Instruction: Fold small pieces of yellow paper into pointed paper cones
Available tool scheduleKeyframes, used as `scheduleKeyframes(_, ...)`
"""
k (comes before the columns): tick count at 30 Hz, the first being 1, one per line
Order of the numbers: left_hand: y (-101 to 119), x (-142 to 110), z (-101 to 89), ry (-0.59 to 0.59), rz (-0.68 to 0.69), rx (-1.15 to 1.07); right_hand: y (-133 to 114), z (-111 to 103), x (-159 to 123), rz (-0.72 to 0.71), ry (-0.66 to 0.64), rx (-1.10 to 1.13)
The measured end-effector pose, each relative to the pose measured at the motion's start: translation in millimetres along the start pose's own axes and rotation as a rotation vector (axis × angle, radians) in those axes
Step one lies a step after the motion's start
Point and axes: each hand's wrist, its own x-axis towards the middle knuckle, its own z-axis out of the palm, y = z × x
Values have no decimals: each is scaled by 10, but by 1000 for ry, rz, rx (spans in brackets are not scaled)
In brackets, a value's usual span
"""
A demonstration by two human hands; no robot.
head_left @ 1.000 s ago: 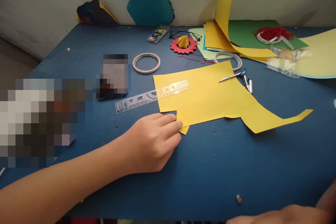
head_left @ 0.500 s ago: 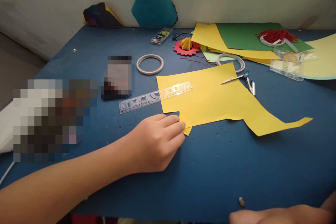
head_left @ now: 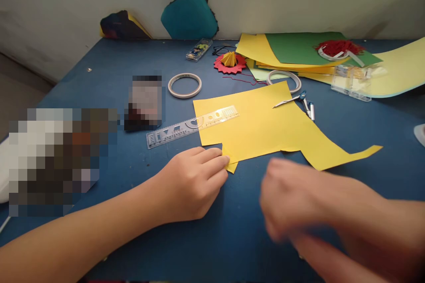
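My left hand (head_left: 195, 183) is closed, its fingertips pinching a small folded yellow paper piece (head_left: 233, 167) at the lower left of a large cut sheet of yellow paper (head_left: 252, 128). A clear stencil ruler (head_left: 192, 126) lies partly across that sheet's left side. On its right edge rests a drawing compass (head_left: 302, 97). My right hand (head_left: 292, 194) is over the table just below the sheet, curled and smeared by motion. Its fingers cannot be made out. Below it, a second bare limb comes in from the bottom right; whose it is I cannot tell.
Two tape rolls (head_left: 184, 86) lie beyond the sheet. Behind are a red and yellow paper flower (head_left: 229, 62), green paper (head_left: 299, 46), red thread (head_left: 338, 47) and a clear plastic case (head_left: 351, 83). Blurred-out items stand at left on the blue table (head_left: 109, 70).
My right hand has come up from the bottom right toward the sheet. My left hand keeps its pinch on the small paper piece. The view has shifted slightly.
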Motion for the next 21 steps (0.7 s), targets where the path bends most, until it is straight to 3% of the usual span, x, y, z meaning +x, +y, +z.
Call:
scheduleKeyframes(4,-15,-11,9,6,-9,-34,280,252,369,83,117,-18)
scheduleKeyframes(8,-34,-13,-9,32,-15,-65,369,483,352,114,97,-52)
scheduleKeyframes(13,-50,-24,-4,66,-28,-95,342,493,304,126,100,-13)
scheduleKeyframes(17,-42,-38,44,145,-194,-75,358,494,335,157,151,19)
scheduleKeyframes(21,-32,-40,102,130,-342,-58,404,522,369,177,170,21)
